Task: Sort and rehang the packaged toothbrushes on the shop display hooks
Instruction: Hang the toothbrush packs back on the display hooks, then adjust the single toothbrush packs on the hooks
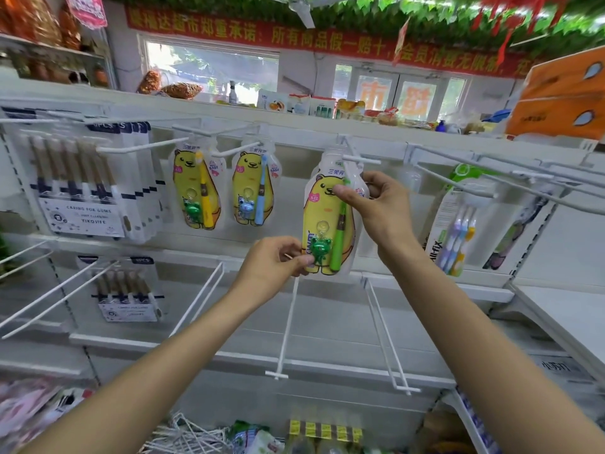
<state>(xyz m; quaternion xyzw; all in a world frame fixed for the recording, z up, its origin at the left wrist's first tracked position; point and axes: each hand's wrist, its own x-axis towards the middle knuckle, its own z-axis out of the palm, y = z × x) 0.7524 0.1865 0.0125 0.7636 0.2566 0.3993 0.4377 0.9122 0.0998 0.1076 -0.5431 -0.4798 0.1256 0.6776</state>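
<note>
Bear-shaped toothbrush pack (329, 221), green brush and green frog charm inside, sits at centre frame, its top tab up at the tip of a white display hook (361, 159). Can't tell whether the hole is over the hook tip or only just beside it.

My right hand (376, 204) holds the pack near its upper right edge, thumb across the front, fingers (376, 178) curled behind and clamped on the packaging. My left hand (271, 263) pinches the lower left corner, fingers closed on it next to the frog charm, steadying the bottom.

Outward, left of centre: 2 matching bear packs hang on their own hooks, 1 with a yellow brush (198, 188), 1 with a blue brush (253, 188). These look sorted. Far left of frame: multi-brush packs (82, 181) hang in a stack on an upper hook, and a smaller group (126, 290) hangs on the row below. Right of frame: a tall pack of 3 brushes (453, 221) hangs on a long hook, with a darker pack just right of it.

Progress, my reading: the bear packs are nearly grouped, this being the 3rd. Several lower-row hooks (288, 322) stand bare, and loose goods lie blurred at the bottom edge, so more hanging probably remains. Next step needs the tab pushed squarely along the hook.
</note>
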